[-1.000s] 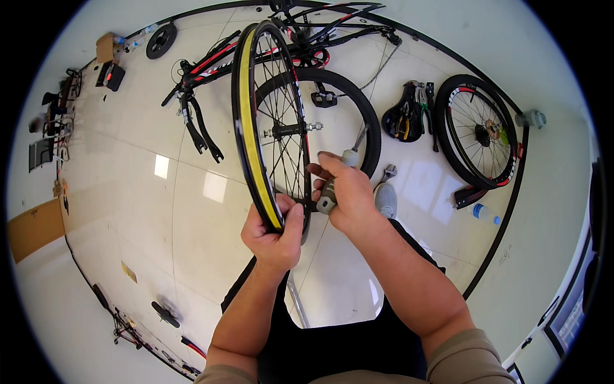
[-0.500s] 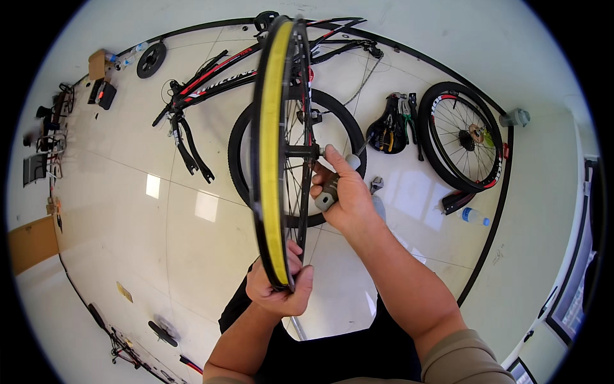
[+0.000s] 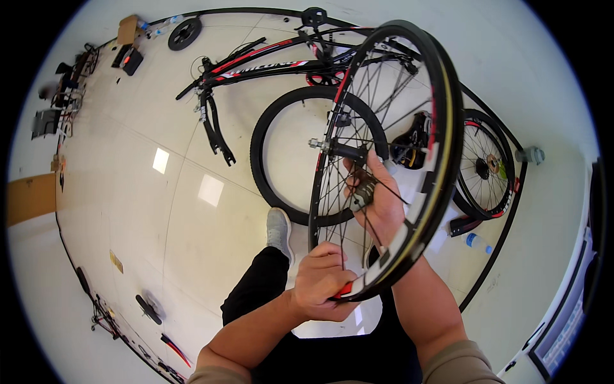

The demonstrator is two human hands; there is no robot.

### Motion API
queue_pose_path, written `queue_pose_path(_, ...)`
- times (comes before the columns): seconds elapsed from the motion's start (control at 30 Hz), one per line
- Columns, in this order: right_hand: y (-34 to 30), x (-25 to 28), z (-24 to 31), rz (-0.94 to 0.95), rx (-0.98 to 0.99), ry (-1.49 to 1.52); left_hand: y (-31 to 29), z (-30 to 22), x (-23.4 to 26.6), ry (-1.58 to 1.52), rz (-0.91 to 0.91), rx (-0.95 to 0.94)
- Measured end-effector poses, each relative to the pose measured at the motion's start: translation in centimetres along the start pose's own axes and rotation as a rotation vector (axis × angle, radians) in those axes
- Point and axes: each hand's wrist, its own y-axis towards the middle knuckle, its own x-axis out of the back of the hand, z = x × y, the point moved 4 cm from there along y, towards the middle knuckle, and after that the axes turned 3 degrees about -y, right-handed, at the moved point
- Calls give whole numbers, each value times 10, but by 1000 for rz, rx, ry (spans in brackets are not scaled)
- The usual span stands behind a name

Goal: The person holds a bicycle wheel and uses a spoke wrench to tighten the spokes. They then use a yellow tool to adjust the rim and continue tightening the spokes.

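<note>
A bare bicycle wheel rim (image 3: 451, 137) with dark spokes stands tilted in front of me, no tyre on it. A strip of yellow tape runs along its outer channel. My left hand (image 3: 324, 281) is closed around the rim's lower edge. Behind the spokes, my right hand (image 3: 382, 201) is closed on a screwdriver (image 3: 362, 194) with a dark and grey handle. Its shaft is hidden. The right thumb is up by the wheel's hub (image 3: 350, 152), whose threaded axle end (image 3: 315, 144) sticks out to the left.
A loose black tyre (image 3: 261, 150) lies on the tiled floor beyond the rim. Farther back is a black and red bicycle frame (image 3: 268, 69). To the right are a black saddle (image 3: 403, 144), another wheel (image 3: 470, 168) and a plastic bottle (image 3: 478, 243). My grey shoe (image 3: 278, 232) is near the tyre.
The rim has swung from nearly edge-on to a slanted pose, its top leaning to the right and its spokes now in front of my right hand. Both hands keep their hold.
</note>
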Motion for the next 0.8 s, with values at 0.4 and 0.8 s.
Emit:
queue_pose_path(0.4,-1,-3,-18,-20,-142,193,-4,-3,-4,-5,2,34)
queue_pose_path(0.8,-1,4,-29,-43,-274,237,-3,-12,-14,-6,16,38)
